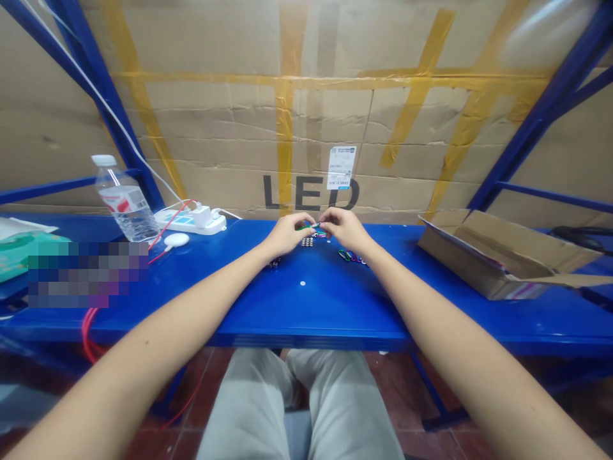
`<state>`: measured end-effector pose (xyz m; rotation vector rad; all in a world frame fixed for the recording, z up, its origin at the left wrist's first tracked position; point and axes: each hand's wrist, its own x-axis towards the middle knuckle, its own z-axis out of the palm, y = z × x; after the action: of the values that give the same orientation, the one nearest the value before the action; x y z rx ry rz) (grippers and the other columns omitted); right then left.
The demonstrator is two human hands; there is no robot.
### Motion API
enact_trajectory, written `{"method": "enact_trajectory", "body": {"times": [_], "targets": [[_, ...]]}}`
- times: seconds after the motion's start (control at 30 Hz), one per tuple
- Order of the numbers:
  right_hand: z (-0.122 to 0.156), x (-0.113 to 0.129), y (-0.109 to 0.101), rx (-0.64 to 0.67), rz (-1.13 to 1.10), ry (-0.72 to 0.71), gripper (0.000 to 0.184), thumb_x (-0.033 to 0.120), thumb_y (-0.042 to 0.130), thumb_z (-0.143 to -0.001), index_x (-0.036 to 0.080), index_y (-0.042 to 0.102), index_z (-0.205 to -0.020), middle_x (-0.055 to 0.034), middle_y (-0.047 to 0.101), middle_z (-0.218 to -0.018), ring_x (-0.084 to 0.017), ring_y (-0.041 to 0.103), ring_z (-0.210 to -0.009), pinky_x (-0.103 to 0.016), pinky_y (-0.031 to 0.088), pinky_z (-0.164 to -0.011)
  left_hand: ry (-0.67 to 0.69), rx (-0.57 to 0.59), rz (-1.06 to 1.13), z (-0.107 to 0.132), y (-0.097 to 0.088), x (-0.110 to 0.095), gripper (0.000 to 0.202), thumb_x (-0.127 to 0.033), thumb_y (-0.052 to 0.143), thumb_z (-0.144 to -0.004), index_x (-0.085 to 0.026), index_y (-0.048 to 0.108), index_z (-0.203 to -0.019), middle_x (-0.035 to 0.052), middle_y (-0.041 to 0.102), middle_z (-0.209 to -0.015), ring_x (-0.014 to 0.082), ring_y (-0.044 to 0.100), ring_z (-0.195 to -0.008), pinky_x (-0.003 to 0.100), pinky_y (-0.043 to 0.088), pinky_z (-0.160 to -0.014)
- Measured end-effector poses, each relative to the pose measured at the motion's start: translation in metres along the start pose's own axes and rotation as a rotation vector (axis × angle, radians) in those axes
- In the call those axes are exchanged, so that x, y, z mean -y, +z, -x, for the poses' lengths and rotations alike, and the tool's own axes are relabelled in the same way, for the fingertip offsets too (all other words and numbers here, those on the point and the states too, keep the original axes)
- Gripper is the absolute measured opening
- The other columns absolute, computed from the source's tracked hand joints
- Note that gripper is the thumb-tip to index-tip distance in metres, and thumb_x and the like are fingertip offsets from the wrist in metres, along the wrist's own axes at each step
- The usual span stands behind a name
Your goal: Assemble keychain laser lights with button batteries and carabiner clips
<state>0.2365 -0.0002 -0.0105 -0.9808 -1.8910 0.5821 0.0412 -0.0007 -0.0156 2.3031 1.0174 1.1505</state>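
Above the far middle of the blue table, my left hand (288,234) and my right hand (345,229) meet, fingertips nearly touching. Both are closed in a pinch around a small slim green piece (316,225), mostly hidden by the fingers; its exact kind is too small to make out. Below it on the table sits a tight cluster of small silvery round pieces (307,242). By my right wrist lie several colourful metallic loops (348,257), green and purple among them. Small dark metal bits (274,263) show beside my left wrist.
A blue table (311,313) spans the view before a large taped cardboard sheet (230,140). On the left are a water bottle (125,204), a white power strip (184,221), a white round gadget (177,240) and a red cable (86,329). An open cardboard box (460,259) stands right.
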Motion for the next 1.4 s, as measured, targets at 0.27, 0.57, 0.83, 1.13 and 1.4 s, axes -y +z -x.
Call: {"method": "enact_trajectory", "body": {"times": [0.27,0.57,0.83,1.13,1.4], "targets": [[0.003,0.000,-0.008,0.137,0.189,-0.048,0.020,0.028,0.052,-0.088,0.017,0.062,-0.074,-0.0021,0.063,-0.065,-0.016,0.057,-0.064,-0.029,0.042,-0.066,0.059,0.030,-0.129,0.003,-0.002,-0.013,0.015,-0.029,0.053,-0.093,-0.019,0.063,-0.095,0.0028,0.069,-0.091,0.0180,0.061,-0.085,0.029,0.044,-0.076],[0.008,0.011,-0.013,0.225,0.458,-0.237,0.022,0.018,0.047,-0.089,0.017,0.059,-0.071,-0.0046,0.063,-0.070,-0.015,0.050,-0.066,-0.028,0.035,-0.066,-0.008,0.076,-0.269,0.001,-0.002,-0.020,0.029,-0.025,0.044,-0.096,-0.018,0.063,-0.075,0.0053,0.068,-0.078,0.0200,0.061,-0.076,0.031,0.041,-0.068],[0.009,0.016,-0.010,0.241,0.394,-0.158,0.025,0.022,0.050,-0.086,0.017,0.056,-0.062,-0.0015,0.058,-0.059,-0.014,0.048,-0.062,-0.027,0.033,-0.062,0.028,0.080,-0.154,0.003,-0.002,-0.018,0.017,-0.027,0.057,-0.089,-0.017,0.069,-0.082,0.0045,0.072,-0.082,0.0183,0.063,-0.078,0.029,0.044,-0.071],[0.009,0.006,-0.013,0.354,0.047,0.028,0.026,0.034,0.057,-0.085,0.016,0.058,-0.066,0.0025,0.052,-0.050,-0.011,0.044,-0.046,-0.024,0.035,-0.050,0.236,0.095,-0.356,0.009,0.001,-0.019,0.015,-0.023,0.050,-0.096,-0.016,0.063,-0.096,0.0088,0.072,-0.096,0.0219,0.066,-0.089,0.033,0.048,-0.078],[0.008,0.003,-0.017,0.420,-0.331,0.204,0.018,0.024,0.061,-0.078,0.015,0.059,-0.064,0.0044,0.042,-0.041,-0.008,0.034,-0.037,-0.022,0.027,-0.039,0.346,0.143,-0.428,0.012,0.001,-0.025,0.006,-0.018,0.047,-0.096,-0.017,0.053,-0.093,0.0096,0.067,-0.092,0.0223,0.063,-0.083,0.033,0.046,-0.071]]}}
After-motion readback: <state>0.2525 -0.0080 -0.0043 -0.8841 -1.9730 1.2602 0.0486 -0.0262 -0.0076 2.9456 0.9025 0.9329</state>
